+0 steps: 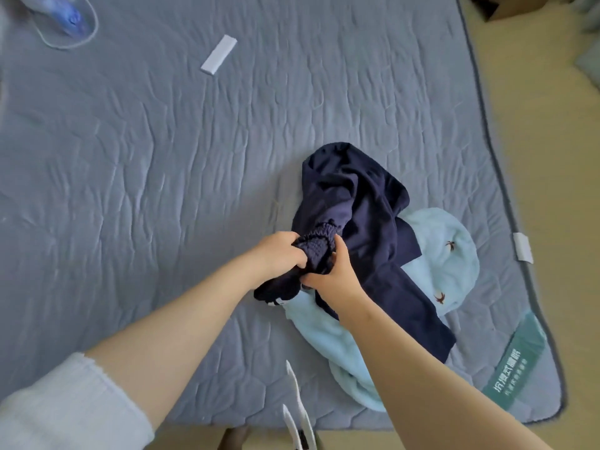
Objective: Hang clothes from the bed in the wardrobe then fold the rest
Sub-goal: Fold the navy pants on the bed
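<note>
A dark blue garment (367, 203) is seen on the bed (130, 157), at the near right, & it is laid partly over a light blue cloth (448, 241) w/ small birds on it. Its stretchy waistband (319, 237) is bunched up & is held by both grips: the left grip (282, 251) is curled round the bunched band from the left, & the right grip (328, 274) is closed on it from the near side, thumb up by the band. The rest of the garment is spread out toward the far side & the near right. It is judged to be soft, light & floppy, so it can be lifted w/ no strain, but it will prob. sag & twist if held at one spot. The band is prob. the best place to be held, w/ the grips moved apart to its two ends so it is pulled flat. A white hanger (297, 404) is seen at the near edge of the bed.
</note>
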The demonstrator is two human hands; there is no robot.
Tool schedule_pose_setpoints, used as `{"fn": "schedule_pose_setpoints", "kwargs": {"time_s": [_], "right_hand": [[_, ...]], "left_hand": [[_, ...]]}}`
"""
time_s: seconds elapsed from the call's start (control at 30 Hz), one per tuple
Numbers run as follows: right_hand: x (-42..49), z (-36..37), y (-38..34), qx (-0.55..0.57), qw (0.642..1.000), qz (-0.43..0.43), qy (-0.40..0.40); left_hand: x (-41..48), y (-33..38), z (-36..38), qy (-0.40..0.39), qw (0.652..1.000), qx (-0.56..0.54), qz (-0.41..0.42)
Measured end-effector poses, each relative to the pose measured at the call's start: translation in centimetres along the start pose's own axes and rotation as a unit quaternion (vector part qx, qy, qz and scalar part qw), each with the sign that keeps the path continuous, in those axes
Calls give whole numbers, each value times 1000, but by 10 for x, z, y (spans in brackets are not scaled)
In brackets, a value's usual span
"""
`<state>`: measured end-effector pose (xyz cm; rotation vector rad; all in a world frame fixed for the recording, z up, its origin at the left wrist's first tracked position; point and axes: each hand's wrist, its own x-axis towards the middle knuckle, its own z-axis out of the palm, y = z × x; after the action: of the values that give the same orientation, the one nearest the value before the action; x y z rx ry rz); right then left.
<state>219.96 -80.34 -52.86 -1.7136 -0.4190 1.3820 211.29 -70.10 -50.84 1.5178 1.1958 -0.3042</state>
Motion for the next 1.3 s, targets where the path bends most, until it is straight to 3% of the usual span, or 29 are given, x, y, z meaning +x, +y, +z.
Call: {"fn": "schedule_pose_setpoints", "kwargs": {"time_s": [0.1, 0.23, 0.43, 0.63, 0.87, 1.03, 1.2, 1.27, 1.3], "right_hand": [[-32, 12, -36, -57, 998, -17, -32], [-60, 23, -98, -93, 993, -64, -16], [-109, 50, -203, -118, 976, -172, 62], [-166, 63, -323, -135, 925, -333, 125], [-251, 96, -438, -73, 861, -490, 113], [-313, 119, -508, -30, 797, -596, 98], [-373, 130, -565, -54, 713, -693, 93], [-385, 129, -575, -56, 694, -710, 104], [-384, 128, -576, -52, 695, -709, 108]], "left_hand": [[-43, 23, -37, -10, 998, -64, 7], [-101, 69, -72, -22, 994, -93, 50], [-185, 128, -134, 25, 985, -130, 111], [-274, 185, -198, 177, 948, -145, 222], [-372, 253, -269, 421, 829, -193, 314], [-455, 291, -299, 523, 721, -201, 407], [-533, 311, -329, 604, 587, -205, 499], [-545, 310, -336, 627, 555, -161, 522], [-544, 308, -338, 632, 559, -126, 521]]}}
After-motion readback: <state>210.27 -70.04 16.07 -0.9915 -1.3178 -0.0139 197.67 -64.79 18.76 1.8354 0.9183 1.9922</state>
